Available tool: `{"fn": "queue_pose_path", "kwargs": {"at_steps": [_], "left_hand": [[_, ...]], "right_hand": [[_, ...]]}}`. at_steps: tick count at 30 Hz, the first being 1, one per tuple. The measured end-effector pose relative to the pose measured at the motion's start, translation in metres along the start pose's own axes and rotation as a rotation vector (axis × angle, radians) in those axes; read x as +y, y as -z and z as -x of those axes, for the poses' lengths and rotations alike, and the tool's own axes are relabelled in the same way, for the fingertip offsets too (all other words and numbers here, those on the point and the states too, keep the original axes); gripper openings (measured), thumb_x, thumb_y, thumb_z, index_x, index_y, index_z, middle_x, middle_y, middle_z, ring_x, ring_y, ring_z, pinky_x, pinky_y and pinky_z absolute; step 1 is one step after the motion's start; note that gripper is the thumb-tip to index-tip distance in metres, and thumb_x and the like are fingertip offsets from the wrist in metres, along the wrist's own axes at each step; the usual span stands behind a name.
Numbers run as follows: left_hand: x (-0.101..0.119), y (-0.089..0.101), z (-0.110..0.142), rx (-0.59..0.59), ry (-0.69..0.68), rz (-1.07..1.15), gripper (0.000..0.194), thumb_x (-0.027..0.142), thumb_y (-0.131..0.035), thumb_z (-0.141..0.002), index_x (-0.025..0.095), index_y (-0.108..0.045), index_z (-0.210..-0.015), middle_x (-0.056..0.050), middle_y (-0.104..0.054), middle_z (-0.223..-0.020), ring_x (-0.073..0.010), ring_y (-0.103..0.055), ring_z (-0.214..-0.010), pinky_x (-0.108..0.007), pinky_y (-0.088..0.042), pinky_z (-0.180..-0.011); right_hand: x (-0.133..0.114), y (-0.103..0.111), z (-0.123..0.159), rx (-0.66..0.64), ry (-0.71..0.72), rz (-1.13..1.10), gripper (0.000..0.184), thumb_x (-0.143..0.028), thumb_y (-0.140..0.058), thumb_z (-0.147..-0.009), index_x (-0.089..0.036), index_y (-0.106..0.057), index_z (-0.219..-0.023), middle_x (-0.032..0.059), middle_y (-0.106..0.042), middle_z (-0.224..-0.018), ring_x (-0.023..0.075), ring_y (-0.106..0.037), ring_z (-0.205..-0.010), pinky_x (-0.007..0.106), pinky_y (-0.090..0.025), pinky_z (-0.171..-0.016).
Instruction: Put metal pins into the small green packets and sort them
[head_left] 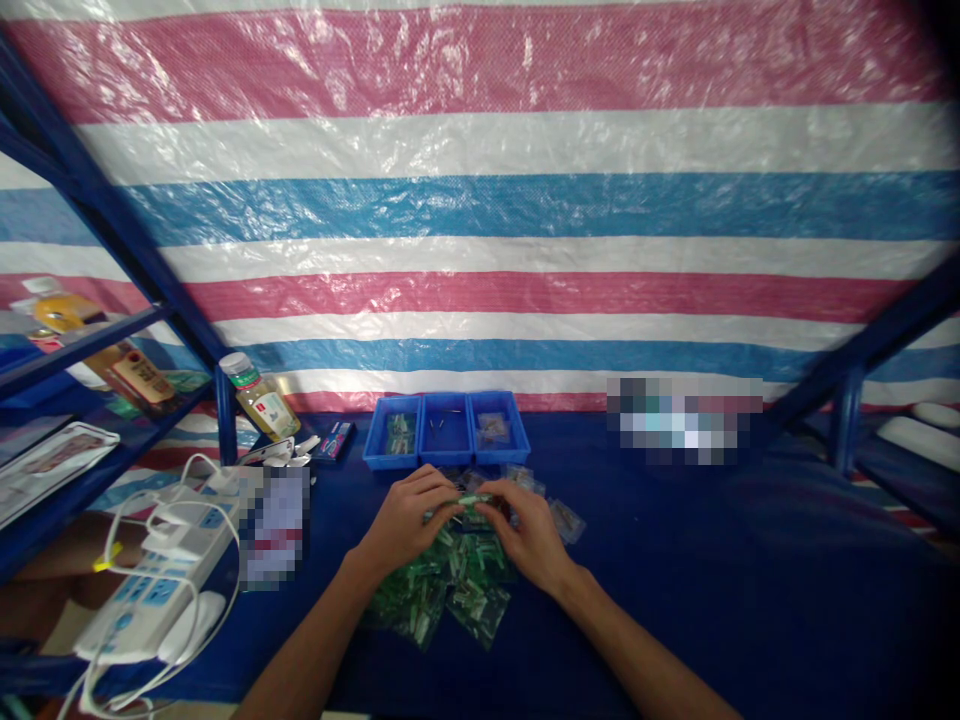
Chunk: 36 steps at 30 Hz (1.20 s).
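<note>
Both hands meet over the middle of the blue table, pinching one small green plastic packet between them. My left hand (416, 515) has thumb and fingers closed on the left end of the packet (472, 500). At its right end, my right hand (531, 525) grips with thumb and fingertips. Below them lies a loose pile of green-tinted clear packets (420, 595) with small pieces inside, too small to name. Several clear packets (566, 520) lie behind and to the right of my hands. Beyond stands a blue tray (446, 460) with three compartments; packets lie in the left and right ones, thin small pieces in the middle.
On the left sit a white power strip (161, 580) with tangled cables, a capped jar (262, 400) and a dark blue box (334, 441). A blue metal frame (127, 240) rises at the left side. Behind hangs a striped plastic sheet (525, 210).
</note>
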<state>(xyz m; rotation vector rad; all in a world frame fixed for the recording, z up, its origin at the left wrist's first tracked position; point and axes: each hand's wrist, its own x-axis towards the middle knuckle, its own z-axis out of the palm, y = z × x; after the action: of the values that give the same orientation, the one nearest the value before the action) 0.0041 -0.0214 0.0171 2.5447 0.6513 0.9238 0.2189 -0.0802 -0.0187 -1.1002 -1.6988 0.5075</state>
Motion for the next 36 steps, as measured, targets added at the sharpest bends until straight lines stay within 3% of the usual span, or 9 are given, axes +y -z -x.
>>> {"fn": "queue_pose_path", "kwargs": {"at_steps": [3,8,12,15,19,21,36], "left_hand": [[0.000,-0.001,0.000,0.011,0.006,0.006,0.013,0.027,-0.065,-0.097,0.016,-0.072,-0.101,-0.009,-0.072,-0.092,-0.0203,-0.063,-0.089,-0.034,-0.052,-0.079],[0.003,-0.001,0.000,-0.009,0.008,0.015,0.012,0.026,-0.065,-0.097,0.016,-0.072,-0.101,-0.008,-0.073,-0.092,-0.0195,-0.063,-0.088,-0.033,-0.051,-0.078],[0.000,-0.002,0.002,-0.011,0.028,0.028,0.012,0.025,-0.063,-0.098,0.016,-0.070,-0.098,-0.009,-0.071,-0.092,-0.0198,-0.063,-0.089,-0.032,-0.051,-0.079],[-0.002,-0.002,0.003,-0.010,0.029,0.024,0.015,0.023,-0.059,-0.100,0.015,-0.069,-0.092,-0.009,-0.070,-0.089,-0.0189,-0.062,-0.087,-0.031,-0.050,-0.077],[0.000,-0.001,0.001,-0.011,0.016,0.014,0.016,0.023,-0.058,-0.100,0.016,-0.070,-0.092,-0.008,-0.070,-0.088,-0.0183,-0.063,-0.086,-0.030,-0.050,-0.077],[0.002,-0.001,0.000,-0.003,0.014,0.015,0.013,0.024,-0.061,-0.099,0.016,-0.071,-0.096,-0.008,-0.071,-0.091,-0.0183,-0.063,-0.087,-0.031,-0.051,-0.078],[0.006,0.001,-0.001,-0.003,0.014,0.004,0.012,0.023,-0.064,-0.096,0.016,-0.071,-0.102,-0.009,-0.072,-0.094,-0.0194,-0.065,-0.089,-0.032,-0.053,-0.079]], "right_hand": [[-0.001,0.000,0.000,-0.001,0.022,0.008,0.006,-0.024,-0.062,-0.099,-0.022,-0.068,-0.098,0.0015,-0.068,-0.081,0.0170,-0.062,-0.068,0.028,-0.049,-0.066],[-0.005,0.003,-0.001,-0.004,0.081,-0.006,0.012,-0.023,-0.057,-0.102,-0.022,-0.066,-0.094,0.0020,-0.068,-0.082,0.0179,-0.065,-0.074,0.028,-0.050,-0.072],[-0.005,0.003,0.000,-0.030,0.040,0.026,0.010,-0.026,-0.058,-0.101,-0.022,-0.066,-0.106,0.0021,-0.070,-0.085,0.0175,-0.065,-0.072,0.028,-0.050,-0.070],[-0.003,0.002,0.000,-0.055,0.000,0.074,0.022,-0.029,-0.064,-0.098,-0.021,-0.062,-0.118,0.0013,-0.069,-0.085,0.0175,-0.063,-0.070,0.028,-0.049,-0.067],[0.001,0.002,-0.001,-0.051,0.022,0.106,0.008,-0.029,-0.061,-0.100,-0.021,-0.063,-0.099,0.0007,-0.064,-0.078,0.0175,-0.060,-0.068,0.028,-0.046,-0.065],[0.003,0.002,-0.001,-0.034,0.034,0.092,0.012,-0.029,-0.059,-0.101,-0.021,-0.062,-0.092,0.0011,-0.062,-0.077,0.0177,-0.059,-0.068,0.028,-0.045,-0.065],[0.003,0.004,-0.001,-0.008,0.060,0.041,0.023,-0.031,-0.059,-0.102,-0.021,-0.061,-0.081,0.0017,-0.063,-0.076,0.0175,-0.060,-0.068,0.029,-0.044,-0.066]]}}
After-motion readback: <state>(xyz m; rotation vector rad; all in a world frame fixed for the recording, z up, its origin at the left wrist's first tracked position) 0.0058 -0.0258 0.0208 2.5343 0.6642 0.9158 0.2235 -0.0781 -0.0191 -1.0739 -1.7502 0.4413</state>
